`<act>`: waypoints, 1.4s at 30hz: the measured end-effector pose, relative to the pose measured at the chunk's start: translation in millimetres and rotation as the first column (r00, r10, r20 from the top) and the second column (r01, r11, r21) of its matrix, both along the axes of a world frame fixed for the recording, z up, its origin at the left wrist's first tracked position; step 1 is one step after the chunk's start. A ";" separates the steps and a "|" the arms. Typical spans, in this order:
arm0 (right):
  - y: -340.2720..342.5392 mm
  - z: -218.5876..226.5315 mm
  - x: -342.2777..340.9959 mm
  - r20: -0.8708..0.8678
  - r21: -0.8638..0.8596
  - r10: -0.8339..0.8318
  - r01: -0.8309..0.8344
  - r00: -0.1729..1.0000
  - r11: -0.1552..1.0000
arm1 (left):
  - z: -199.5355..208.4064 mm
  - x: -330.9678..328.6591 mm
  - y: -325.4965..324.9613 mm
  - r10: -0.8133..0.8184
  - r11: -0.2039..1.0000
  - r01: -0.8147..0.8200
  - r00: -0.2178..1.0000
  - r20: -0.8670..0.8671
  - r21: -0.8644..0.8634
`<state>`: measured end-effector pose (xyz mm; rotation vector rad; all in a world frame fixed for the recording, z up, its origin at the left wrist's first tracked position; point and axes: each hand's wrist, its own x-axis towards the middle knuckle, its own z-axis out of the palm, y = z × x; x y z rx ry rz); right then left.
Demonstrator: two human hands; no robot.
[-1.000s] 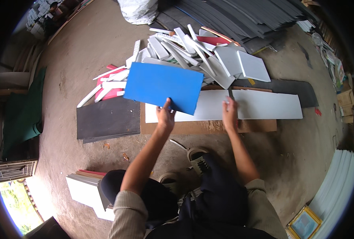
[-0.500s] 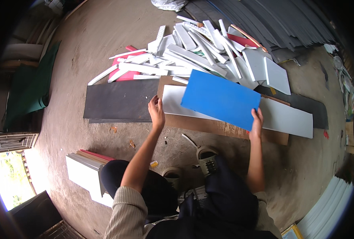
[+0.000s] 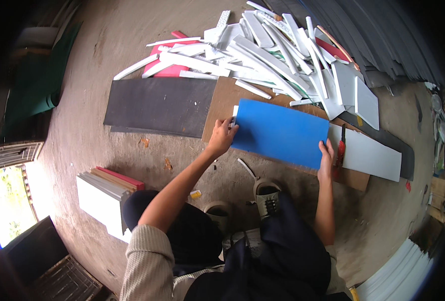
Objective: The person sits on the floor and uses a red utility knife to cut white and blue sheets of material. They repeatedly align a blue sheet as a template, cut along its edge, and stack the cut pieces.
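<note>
A blue rectangular sheet (image 3: 282,133) lies over a long white sheet (image 3: 373,154), covering most of its left part. My right hand (image 3: 326,160) grips the blue sheet's right edge, thumb on top and fingers out of sight below. At the opposite end, my left hand (image 3: 223,136) has its fingers bent around the left edge, where a sliver of white shows. Just right of my right hand, a red utility knife (image 3: 340,150) rests on the white sheet. Beneath these is a brown board (image 3: 217,108).
White offcut strips (image 3: 262,55) are heaped beyond the boards, with red pieces among them. A dark grey sheet (image 3: 157,108) lies at left. A stack of panels (image 3: 102,200) stands by my left knee. White sheets (image 3: 398,273) lie at lower right, dark sheets (image 3: 363,30) at far right.
My left hand has moved right onto the blue sheet's left edge. The blue sheet has come nearer and sits more squarely over the white one. The red knife now shows beside my right hand.
</note>
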<state>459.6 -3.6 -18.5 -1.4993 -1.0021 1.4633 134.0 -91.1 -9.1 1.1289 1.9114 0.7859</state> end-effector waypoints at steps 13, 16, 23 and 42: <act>29.6 -35.9 -6.2 0.730 0.229 0.028 -0.283 0.683 0.932 | -15.8 -7.1 -8.4 -0.101 0.983 0.126 0.978 -0.183 0.132; 26.4 -39.8 -2.0 0.742 0.278 0.001 -0.309 0.671 0.910 | -15.0 -8.1 -7.6 -0.124 0.983 0.147 0.974 -0.189 0.114; 26.2 -39.7 -1.2 0.741 0.259 0.020 -0.313 0.671 0.914 | -16.2 -9.8 -8.8 -0.134 0.983 0.154 0.975 -0.179 0.100; 40.6 -47.4 22.2 0.509 0.216 0.239 -0.392 0.827 0.894 | -28.4 -13.0 -8.1 -0.064 0.988 0.089 0.980 -0.189 0.129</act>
